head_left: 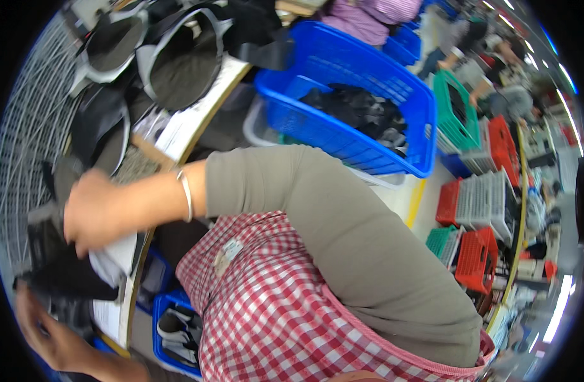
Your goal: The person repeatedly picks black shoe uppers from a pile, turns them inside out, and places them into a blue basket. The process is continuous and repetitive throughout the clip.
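Observation:
My right hand [98, 213], with a pale bangle on the wrist, is blurred and curled closed over the dark material at the left side of the worktable; what its fingers grip is hidden. Beneath it lies a black piece [75, 274] of fabric or leather. My left hand [47, 331] comes in at the lower left, close to that black piece's edge; motion smears its fingers. Farther along the table are dark, curved pieces with whitish edges, resembling shoe uppers, one a big rounded piece [184, 63] and another a smaller one [117, 41].
A wire mesh [34, 127] borders the table's far side. Beside the table stands a large blue basket [349, 57] of dark pieces; a smaller blue basket [158, 334] sits low down. Red crates [477, 258], a green crate [454, 105] and other people fill the right.

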The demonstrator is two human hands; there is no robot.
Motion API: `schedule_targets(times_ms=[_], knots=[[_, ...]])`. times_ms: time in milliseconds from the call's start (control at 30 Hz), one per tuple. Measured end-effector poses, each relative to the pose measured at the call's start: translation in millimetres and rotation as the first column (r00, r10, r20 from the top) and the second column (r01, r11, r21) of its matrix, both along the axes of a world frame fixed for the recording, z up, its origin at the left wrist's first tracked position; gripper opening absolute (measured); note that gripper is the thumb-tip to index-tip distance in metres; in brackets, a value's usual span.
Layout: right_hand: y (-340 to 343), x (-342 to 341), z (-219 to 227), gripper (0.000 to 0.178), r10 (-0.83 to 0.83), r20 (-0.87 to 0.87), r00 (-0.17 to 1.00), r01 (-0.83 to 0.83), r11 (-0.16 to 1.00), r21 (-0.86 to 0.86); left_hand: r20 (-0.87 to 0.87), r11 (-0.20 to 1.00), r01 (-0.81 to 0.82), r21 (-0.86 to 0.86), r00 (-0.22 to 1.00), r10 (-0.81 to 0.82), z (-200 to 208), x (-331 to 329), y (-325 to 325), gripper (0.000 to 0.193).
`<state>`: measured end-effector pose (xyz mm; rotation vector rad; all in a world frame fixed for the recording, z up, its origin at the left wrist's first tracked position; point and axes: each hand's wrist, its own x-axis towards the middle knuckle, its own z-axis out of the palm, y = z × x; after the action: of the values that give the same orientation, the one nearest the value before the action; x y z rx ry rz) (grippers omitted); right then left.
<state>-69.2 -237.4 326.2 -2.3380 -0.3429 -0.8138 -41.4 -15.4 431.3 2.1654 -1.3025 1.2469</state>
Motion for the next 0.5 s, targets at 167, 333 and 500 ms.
schedule_targets(times_ms=[167,333,500], knots=[[-48.3,14.4,-45.6,0.036,0.245,-0.129,0.961,-0.005,0.483,0.876,-0.65,0.712,0.605,0.356,0.708,-0.276,-9.0,-64.8,-45.9,0.041],[-54.8,-14.4,-95.0,0.028,0.504,0.062,0.861,0.144,-0.359,0.922,-0.318,0.865,0.49,0.102,0.84,-0.439,-80.7,-22.8,-85.0,0.049],[-42.7,-31.1,-94.5,0.035,0.504,0.056,0.862,0.112,-0.296,0.949,-0.079,0.892,0.279,0.357,0.96,-0.269,-92.5,-1.4,-77.9,0.031]])
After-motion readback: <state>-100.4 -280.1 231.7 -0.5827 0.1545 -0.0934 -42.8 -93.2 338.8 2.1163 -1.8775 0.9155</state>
